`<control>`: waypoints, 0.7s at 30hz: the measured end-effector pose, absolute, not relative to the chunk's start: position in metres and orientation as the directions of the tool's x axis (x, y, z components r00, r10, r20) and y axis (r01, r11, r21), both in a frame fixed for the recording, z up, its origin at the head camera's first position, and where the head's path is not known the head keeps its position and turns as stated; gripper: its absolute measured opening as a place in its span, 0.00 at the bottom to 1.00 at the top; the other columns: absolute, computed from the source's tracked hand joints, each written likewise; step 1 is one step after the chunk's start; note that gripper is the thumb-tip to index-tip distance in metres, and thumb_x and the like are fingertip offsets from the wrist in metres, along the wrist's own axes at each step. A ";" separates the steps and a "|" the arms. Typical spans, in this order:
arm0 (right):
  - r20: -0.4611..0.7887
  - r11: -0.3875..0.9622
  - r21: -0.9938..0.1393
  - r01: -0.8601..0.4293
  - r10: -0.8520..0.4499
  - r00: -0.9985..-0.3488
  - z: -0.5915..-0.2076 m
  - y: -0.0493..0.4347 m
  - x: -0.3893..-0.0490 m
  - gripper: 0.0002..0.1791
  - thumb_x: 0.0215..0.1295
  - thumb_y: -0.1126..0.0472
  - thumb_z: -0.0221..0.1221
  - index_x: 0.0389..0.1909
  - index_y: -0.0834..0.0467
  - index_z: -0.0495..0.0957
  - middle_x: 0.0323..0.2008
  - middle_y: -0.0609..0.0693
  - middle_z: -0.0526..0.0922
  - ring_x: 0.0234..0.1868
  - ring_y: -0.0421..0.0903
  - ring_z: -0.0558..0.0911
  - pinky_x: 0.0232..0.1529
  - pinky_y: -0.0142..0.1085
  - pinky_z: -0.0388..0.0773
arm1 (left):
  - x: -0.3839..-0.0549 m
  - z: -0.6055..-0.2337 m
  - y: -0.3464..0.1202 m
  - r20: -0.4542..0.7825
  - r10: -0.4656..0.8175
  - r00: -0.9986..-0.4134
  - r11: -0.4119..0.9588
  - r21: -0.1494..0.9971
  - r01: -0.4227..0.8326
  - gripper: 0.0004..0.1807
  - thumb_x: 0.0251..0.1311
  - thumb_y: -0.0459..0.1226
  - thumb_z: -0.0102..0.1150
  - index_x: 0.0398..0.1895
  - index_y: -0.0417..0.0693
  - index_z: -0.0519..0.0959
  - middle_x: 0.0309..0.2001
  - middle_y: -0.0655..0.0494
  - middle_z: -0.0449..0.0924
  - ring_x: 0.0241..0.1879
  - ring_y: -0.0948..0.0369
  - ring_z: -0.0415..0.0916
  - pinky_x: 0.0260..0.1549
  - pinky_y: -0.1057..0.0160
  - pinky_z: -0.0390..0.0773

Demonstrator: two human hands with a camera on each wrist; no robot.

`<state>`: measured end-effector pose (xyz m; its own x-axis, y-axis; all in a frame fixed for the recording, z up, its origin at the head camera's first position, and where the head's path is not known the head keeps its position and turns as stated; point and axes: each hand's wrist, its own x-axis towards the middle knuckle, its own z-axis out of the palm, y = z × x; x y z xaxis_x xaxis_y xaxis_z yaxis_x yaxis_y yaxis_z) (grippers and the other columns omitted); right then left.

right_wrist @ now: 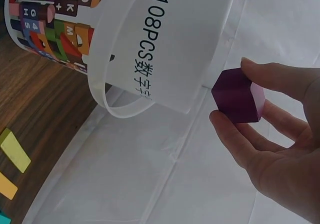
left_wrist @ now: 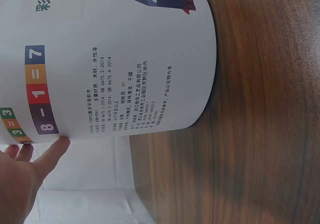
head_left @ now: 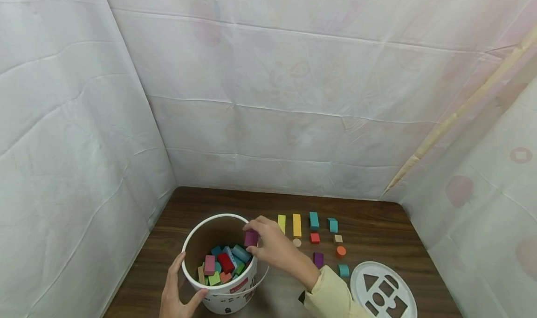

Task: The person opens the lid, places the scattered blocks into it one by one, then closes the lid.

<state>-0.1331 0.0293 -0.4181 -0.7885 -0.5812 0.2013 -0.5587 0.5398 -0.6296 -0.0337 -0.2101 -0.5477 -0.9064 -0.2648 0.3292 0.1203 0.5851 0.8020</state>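
Note:
A white bucket (head_left: pixel 216 293) with printed sides stands on the table, its open top showing several coloured blocks (head_left: pixel 225 262) piled inside. On its near left side rests my left hand (head_left: pixel 178 287), fingers and thumb spread against the wall by the rim. In the left wrist view, the fingertips of the left hand (left_wrist: pixel 30 171) touch the printed wall. My right hand (head_left: pixel 274 245) pinches a purple block (right_wrist: pixel 237 96) between thumb and fingers, at the right side of the bucket's rim. In the right wrist view, the block's flat, angled faces show.
Right of the bucket lie loose blocks in rough rows, among them a yellow block (head_left: pixel 297 225), a teal block (head_left: pixel 313 220), a red block (head_left: pixel 314 238) and an orange round block (head_left: pixel 340 251). A white lid (head_left: pixel 361 285) with shaped holes lies at the right. White cloth walls (head_left: pixel 272 136) surround the table.

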 end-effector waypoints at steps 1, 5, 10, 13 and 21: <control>0.193 0.545 -0.626 -0.558 -0.585 -0.788 -0.418 0.028 -0.133 0.20 0.53 0.64 0.69 0.48 0.56 0.78 0.44 0.51 0.77 0.38 0.39 0.76 0.36 0.22 0.82 | -0.034 -0.547 -0.210 0.327 -0.264 -0.907 0.584 0.803 0.120 0.56 0.41 0.36 0.76 0.73 0.56 0.52 0.67 0.50 0.57 0.61 0.50 0.62 0.53 0.46 0.78; 0.156 0.561 -0.616 -0.553 -0.602 -0.783 -0.420 0.024 -0.134 0.20 0.53 0.63 0.69 0.48 0.56 0.79 0.44 0.50 0.77 0.39 0.38 0.76 0.36 0.20 0.80 | -0.034 -0.547 -0.210 0.321 -0.261 -0.910 0.581 0.805 0.117 0.56 0.41 0.36 0.76 0.73 0.56 0.51 0.67 0.49 0.57 0.60 0.46 0.62 0.53 0.47 0.77; 0.138 0.558 -0.609 -0.564 -0.625 -0.768 -0.422 0.017 -0.133 0.19 0.53 0.65 0.69 0.47 0.57 0.79 0.44 0.50 0.77 0.38 0.37 0.76 0.34 0.19 0.79 | -0.034 -0.547 -0.211 0.321 -0.258 -0.911 0.582 0.804 0.118 0.56 0.42 0.36 0.76 0.73 0.57 0.51 0.68 0.49 0.56 0.61 0.47 0.62 0.54 0.47 0.77; 0.136 0.546 -0.604 -0.581 -0.648 -0.750 -0.423 0.013 -0.133 0.19 0.53 0.66 0.68 0.47 0.58 0.79 0.42 0.50 0.78 0.36 0.36 0.75 0.33 0.18 0.79 | -0.033 -0.547 -0.211 0.321 -0.258 -0.912 0.582 0.804 0.118 0.56 0.42 0.37 0.76 0.73 0.57 0.51 0.67 0.48 0.56 0.61 0.46 0.62 0.52 0.45 0.78; 0.091 0.556 -0.587 -0.589 -0.678 -0.730 -0.429 0.004 -0.134 0.18 0.51 0.68 0.69 0.44 0.57 0.80 0.37 0.46 0.77 0.33 0.35 0.73 0.28 0.17 0.77 | -0.033 -0.549 -0.211 0.320 -0.265 -0.910 0.583 0.804 0.113 0.56 0.41 0.37 0.77 0.73 0.56 0.52 0.67 0.48 0.57 0.60 0.47 0.63 0.51 0.44 0.78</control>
